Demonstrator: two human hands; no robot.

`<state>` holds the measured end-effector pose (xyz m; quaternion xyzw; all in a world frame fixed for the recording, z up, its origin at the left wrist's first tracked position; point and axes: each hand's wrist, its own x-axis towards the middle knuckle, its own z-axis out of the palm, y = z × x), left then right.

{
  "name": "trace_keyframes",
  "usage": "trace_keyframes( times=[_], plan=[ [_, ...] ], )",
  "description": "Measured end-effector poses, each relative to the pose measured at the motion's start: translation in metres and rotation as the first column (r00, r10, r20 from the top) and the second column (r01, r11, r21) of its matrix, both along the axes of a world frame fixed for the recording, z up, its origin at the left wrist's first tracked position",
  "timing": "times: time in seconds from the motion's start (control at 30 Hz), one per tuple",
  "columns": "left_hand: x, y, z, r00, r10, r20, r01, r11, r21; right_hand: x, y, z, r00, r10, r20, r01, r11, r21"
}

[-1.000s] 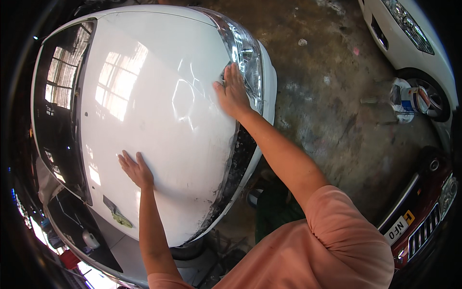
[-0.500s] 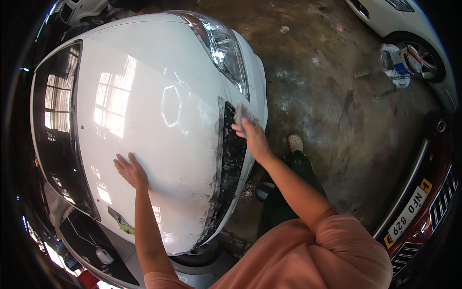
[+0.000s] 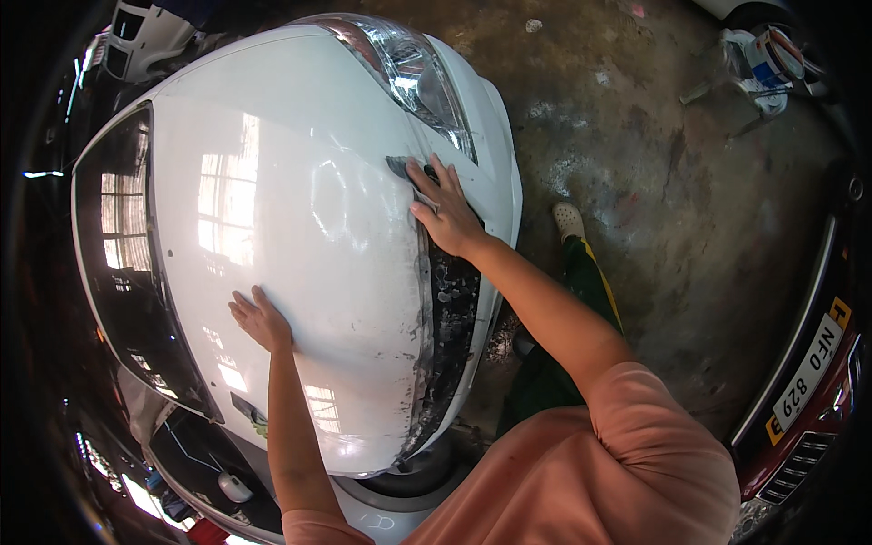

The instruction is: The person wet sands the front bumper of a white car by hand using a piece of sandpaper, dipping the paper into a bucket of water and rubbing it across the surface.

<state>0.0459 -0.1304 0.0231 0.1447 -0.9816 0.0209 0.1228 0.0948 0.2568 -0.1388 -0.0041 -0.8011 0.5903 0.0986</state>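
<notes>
My left hand (image 3: 261, 320) lies on the white car hood (image 3: 318, 263), fingers spread and holding nothing. My right hand (image 3: 442, 207) rests at the hood's front edge, below the headlight (image 3: 413, 77). Under its outstretched fingers is a thin grey sheet that looks like sandpaper (image 3: 397, 167), pressed to the paint. Its dark corner sticks out past the fingertips; the rest is mostly hidden by the hand. A black, scuffed grille strip (image 3: 452, 300) runs along the front edge, with worn, smudged paint beside it.
The windshield (image 3: 118, 236) is on the left. A dark red car with a licence plate (image 3: 808, 372) stands at the lower right. At the upper right, a plastic stool (image 3: 749, 86) carries a bucket (image 3: 775, 59). My shoe (image 3: 569, 221) is on the stained concrete floor (image 3: 636, 182).
My right hand has come down from above the grille strip onto the hood edge, pressing the sandpaper there. My left hand remains flat on the hood. The whole view has shifted slightly.
</notes>
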Motion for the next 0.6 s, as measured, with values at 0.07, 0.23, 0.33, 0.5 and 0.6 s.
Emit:
trace_keyframes(
  times=[0.07, 0.23, 0.33, 0.5, 0.6],
  plan=[
    [-0.001, -0.002, -0.001, 1.0, 0.002, -0.001, -0.002, 1.0, 0.003, 0.002, 0.006, -0.004, 0.999, 0.042, -0.007, -0.042, 0.999, 0.025],
    [-0.001, -0.004, 0.0, 1.0, 0.021, 0.017, -0.021, 1.0, -0.004, 0.002, 0.02, -0.009, 0.995, 0.099, -0.006, -0.097, 0.979, 0.178],
    [0.001, 0.002, 0.0, 1.0, -0.004, -0.023, 0.004, 1.0, 0.022, 0.001, 0.02, -0.007, 0.992, 0.124, -0.014, -0.119, 0.972, 0.204],
    [0.001, -0.003, -0.001, 1.0, 0.002, -0.021, -0.002, 1.0, 0.011, 0.005, 0.03, -0.018, 0.987, 0.161, -0.004, -0.148, 0.918, 0.367],
    [-0.003, -0.014, -0.004, 1.0, 0.003, 0.004, -0.003, 1.0, 0.023, -0.01, 0.031, -0.009, 0.983, 0.185, -0.011, -0.168, 0.915, 0.367]
  ],
)
